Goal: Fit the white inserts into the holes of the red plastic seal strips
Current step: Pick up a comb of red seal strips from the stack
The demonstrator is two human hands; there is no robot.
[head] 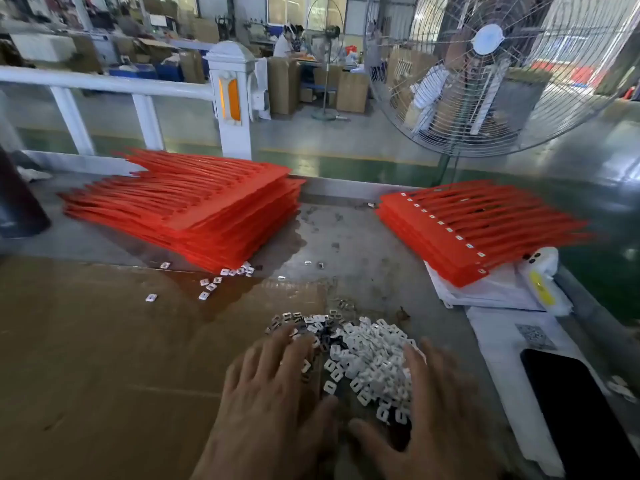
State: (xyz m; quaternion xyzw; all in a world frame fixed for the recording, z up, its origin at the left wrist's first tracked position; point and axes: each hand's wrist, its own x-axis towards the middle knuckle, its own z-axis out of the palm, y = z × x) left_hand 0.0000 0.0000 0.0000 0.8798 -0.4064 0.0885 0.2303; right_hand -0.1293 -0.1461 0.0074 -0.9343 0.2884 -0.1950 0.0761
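A grey metal workbench (346,237), partly covered by brown cardboard (86,341), is seen in a factory hall with a white railing (104,84), a large fan (485,71) and cartons behind. Two stacks of red seal strips are laid out: a tall stack (194,206) at far left and a smaller stack (474,230) with inserts fitted at right, beside papers (491,292) and a black phone (581,417). The pile of white inserts (367,355) is flanked and touched by the left hand (273,403) and right hand (429,420), fingers spread flat, nothing gripped.
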